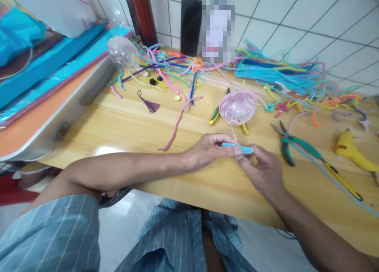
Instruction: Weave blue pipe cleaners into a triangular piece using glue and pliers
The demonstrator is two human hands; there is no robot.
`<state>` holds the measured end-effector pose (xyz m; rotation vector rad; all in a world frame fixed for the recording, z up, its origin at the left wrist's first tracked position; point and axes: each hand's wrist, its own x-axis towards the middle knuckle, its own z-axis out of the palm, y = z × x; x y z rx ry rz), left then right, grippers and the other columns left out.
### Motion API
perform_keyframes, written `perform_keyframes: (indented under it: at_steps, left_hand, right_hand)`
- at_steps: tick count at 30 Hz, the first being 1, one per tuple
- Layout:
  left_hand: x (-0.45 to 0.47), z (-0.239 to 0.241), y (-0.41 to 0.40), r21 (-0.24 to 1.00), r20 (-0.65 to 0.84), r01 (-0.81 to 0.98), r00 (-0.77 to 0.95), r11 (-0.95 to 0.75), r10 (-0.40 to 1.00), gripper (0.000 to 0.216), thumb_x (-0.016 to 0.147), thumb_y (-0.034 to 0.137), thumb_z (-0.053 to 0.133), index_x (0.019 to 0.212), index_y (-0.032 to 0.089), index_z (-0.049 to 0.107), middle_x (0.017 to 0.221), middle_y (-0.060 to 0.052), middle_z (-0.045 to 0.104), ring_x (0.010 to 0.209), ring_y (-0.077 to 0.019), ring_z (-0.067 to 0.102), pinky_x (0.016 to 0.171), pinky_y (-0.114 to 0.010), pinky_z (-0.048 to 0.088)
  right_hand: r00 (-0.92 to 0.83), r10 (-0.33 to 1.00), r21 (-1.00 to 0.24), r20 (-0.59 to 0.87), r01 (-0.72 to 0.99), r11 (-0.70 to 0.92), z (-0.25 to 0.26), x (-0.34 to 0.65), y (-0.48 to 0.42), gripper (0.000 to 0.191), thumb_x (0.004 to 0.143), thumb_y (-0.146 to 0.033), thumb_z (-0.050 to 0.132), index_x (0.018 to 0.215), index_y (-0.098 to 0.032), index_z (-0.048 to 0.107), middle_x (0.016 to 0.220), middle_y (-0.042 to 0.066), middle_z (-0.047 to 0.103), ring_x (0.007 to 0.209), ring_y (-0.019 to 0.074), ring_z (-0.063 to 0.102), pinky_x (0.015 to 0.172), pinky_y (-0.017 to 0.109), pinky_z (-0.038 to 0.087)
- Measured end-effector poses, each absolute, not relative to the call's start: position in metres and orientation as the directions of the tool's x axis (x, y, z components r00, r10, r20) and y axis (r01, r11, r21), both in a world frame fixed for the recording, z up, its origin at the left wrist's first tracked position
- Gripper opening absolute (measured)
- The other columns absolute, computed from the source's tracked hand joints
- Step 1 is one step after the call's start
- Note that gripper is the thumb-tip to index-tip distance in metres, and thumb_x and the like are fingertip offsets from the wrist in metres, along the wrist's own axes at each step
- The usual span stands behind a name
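Both my hands meet near the front middle of the wooden table (124, 122). My left hand (210, 147) and my right hand (262, 167) pinch the same short light-blue pipe cleaner (238, 147) between their fingertips, one at each end. Just behind them lies a clear pink plastic ball (237, 107) with a thin white stem pointing toward my hands. A long light-blue pipe cleaner (331, 175) runs off to the right past my right hand.
Green-handled pliers (291, 143) and a yellow glue gun (352, 151) lie to the right. Piles of coloured pipe cleaners (284, 74) cover the back. A purple tassel (149, 104), a clear ball (122, 51) and stacked coloured sheets (44, 78) are at the left.
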<state>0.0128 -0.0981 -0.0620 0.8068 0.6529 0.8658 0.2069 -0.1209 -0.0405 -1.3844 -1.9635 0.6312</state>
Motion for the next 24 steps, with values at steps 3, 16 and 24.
perform_keyframes:
  at_steps: [3,16,24]
  left_hand:
    - [0.012,-0.056,-0.099,0.816,-0.186,-0.403,0.495,0.414,0.849,0.034,0.072,0.044,0.093,0.087,0.015,0.081,0.091,-0.004,0.079,0.090,-0.0157,0.070,0.101,-0.034,0.050]
    - [0.018,-0.058,-0.100,0.685,-0.333,-0.425,0.539,0.592,0.773,0.045,0.055,0.044,0.102,0.083,0.015,0.082,0.085,-0.002,0.077,0.082,-0.0133,0.065,0.090,-0.031,0.049]
    - [0.016,-0.067,-0.094,0.674,-0.381,-0.356,0.583,0.647,0.718,0.046,0.056,0.049,0.100,0.080,0.015,0.080,0.083,-0.001,0.077,0.082,-0.0140,0.068,0.099,-0.036,0.053]
  right_hand:
    - [-0.273,0.932,-0.729,0.239,0.583,0.358,-0.040,0.208,-0.121,0.018,0.093,-0.030,0.066,0.077,-0.024,0.062,0.068,-0.003,0.062,0.063,0.0150,0.058,0.062,0.028,0.046]
    - [-0.341,0.856,-0.662,0.389,0.543,0.516,-0.049,0.216,-0.121,0.010,0.096,-0.018,0.066,0.088,-0.025,0.065,0.075,-0.004,0.066,0.064,0.0128,0.063,0.059,0.023,0.051]
    - [-0.464,0.769,-0.491,0.439,0.593,0.638,-0.042,0.220,-0.117,0.006,0.099,-0.022,0.062,0.094,-0.026,0.065,0.076,-0.002,0.071,0.063,0.0141,0.069,0.058,0.023,0.054]
